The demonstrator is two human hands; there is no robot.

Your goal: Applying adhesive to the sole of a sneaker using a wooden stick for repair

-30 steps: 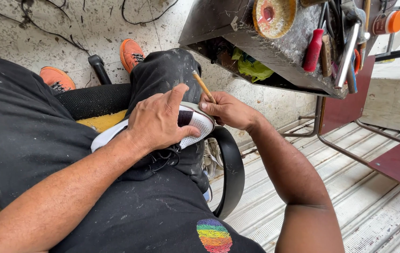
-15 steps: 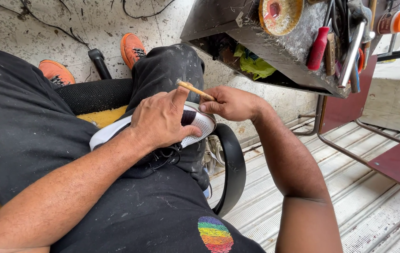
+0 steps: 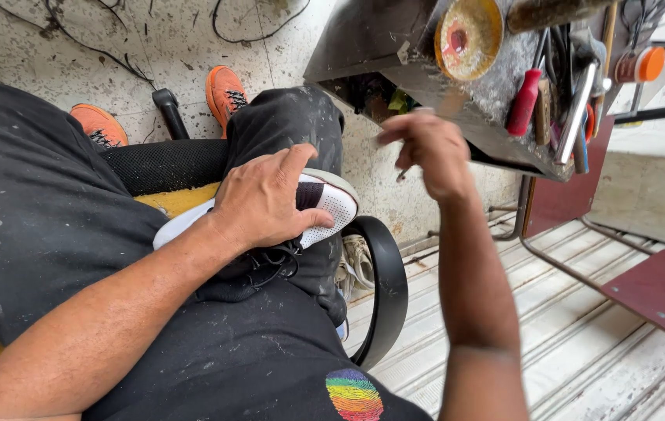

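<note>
I am pressing my left hand (image 3: 266, 199) flat over the white shoe (image 3: 325, 204), gripping it with thumb and fingers against my lap. I am raising my right hand (image 3: 426, 152) near the metal tool tray (image 3: 395, 47), fingers loosely curled around a thin stick (image 3: 401, 175), blurred.

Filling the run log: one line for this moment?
left hand: holds shoe on lap | right hand: raised, near tool tray

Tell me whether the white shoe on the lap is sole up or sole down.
Cannot tell for sure. The white shoe lies across the lap, toe toward the workbench, pinned by the left hand; black laces dangle beneath.
</note>
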